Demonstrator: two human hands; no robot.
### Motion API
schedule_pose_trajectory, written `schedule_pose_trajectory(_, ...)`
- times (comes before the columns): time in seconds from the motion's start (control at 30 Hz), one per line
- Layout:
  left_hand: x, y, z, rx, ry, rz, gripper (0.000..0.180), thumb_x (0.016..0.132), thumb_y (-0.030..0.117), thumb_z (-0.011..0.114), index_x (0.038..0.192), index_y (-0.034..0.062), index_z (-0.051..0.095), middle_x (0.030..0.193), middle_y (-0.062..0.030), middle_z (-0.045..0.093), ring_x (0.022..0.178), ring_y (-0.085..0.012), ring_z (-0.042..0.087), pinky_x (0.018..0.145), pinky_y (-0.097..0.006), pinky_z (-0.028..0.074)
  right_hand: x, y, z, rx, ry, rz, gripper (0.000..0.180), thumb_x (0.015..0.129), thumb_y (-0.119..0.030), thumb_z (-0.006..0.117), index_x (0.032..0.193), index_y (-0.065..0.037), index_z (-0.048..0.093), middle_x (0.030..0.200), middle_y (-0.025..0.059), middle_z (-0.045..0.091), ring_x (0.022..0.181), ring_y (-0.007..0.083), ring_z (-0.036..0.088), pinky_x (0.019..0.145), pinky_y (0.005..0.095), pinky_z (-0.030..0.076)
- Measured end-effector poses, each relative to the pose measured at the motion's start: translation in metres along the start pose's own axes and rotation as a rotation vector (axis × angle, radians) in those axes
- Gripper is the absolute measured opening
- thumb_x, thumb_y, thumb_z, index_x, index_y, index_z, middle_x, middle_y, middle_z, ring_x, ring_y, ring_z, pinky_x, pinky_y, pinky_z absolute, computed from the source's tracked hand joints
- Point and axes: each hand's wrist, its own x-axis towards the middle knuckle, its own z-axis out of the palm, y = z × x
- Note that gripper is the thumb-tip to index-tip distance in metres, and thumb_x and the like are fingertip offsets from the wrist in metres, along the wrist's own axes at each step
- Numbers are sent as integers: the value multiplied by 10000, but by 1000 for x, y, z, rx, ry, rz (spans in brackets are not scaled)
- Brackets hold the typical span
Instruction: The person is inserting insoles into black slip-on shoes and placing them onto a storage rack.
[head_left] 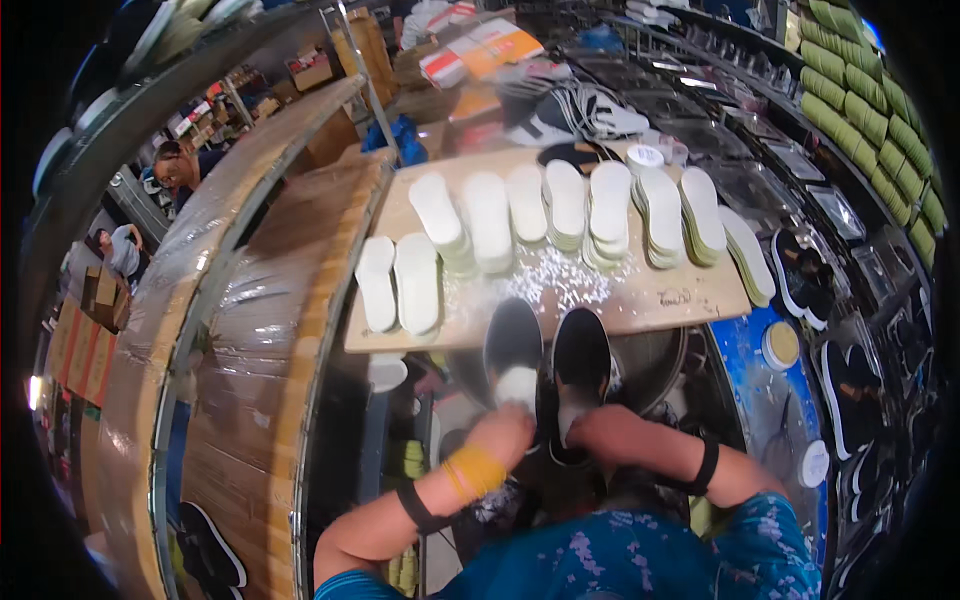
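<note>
Two dark slip-on shoes stand side by side in front of me, toes pointing away. At the heel end of the left shoe (513,335), my left hand (503,436) is closed on a white insole (518,384) that shows in the shoe's opening. My right hand (606,434) is closed at the heel of the right shoe (581,350); its fingertips are partly hidden and slightly blurred. Beyond the toes, several stacks of white insoles (566,200) stand in a row on a wooden board (640,315). Two further insole stacks (416,280) sit at its left end.
White scraps (560,280) lie scattered on the board. A blue surface (750,370) at right carries a round tub (780,345) and a white lid (814,464). Racks with dark shoes (848,395) run along the right. Plastic-wrapped shelving (250,350) stands left; two people are farther off.
</note>
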Motion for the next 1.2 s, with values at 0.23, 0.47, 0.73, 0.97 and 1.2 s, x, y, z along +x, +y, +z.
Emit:
schedule_pose_trajectory(0.23, 62, 2, -53, 356, -475, 95, 183, 756, 227, 570, 854, 89, 639, 729, -81, 630, 701, -231, 642, 559, -346, 507, 45, 16, 11, -22, -424, 133, 177, 678, -197, 593, 779, -72, 667, 793, 125, 645, 774, 282, 630, 639, 388, 504)
schedule_pose_trajectory(0.47, 65, -12, -45, 198, 36, 232, 96, 701, 134, 528, 737, 65, 586, 711, -90, 585, 652, -232, 615, 518, -327, 499, 54, 26, 29, -13, -357, 240, 193, 627, -182, 584, 758, -70, 673, 793, 103, 649, 781, 270, 625, 658, 378, 495)
schedule_pose_trajectory(0.73, 93, 8, -32, 196, -484, 89, 196, 724, 152, 547, 840, 9, 615, 818, -178, 624, 790, -307, 611, 686, -377, 490, 61, 30, 35, 71, -457, 133, 204, 628, -174, 545, 745, -66, 673, 794, 126, 645, 768, 284, 619, 656, 378, 489)
schedule_pose_trajectory(0.97, 100, 7, -44, 116, -579, 11, 155, 605, 103, 571, 678, -26, 614, 743, -246, 592, 767, -364, 594, 692, -407, 494, 52, 35, 21, 151, -369, 110, 206, 619, -187, 547, 727, -65, 672, 752, 149, 636, 721, 303, 619, 642, 382, 478)
schedule_pose_trajectory(1.2, 118, 0, -28, 81, -509, 2, 230, 728, 196, 532, 845, 18, 621, 795, -213, 612, 781, -361, 601, 673, -404, 491, 56, 40, 15, 192, -379, 102, 212, 593, -140, 549, 732, -38, 673, 772, 147, 641, 752, 288, 622, 650, 370, 476)
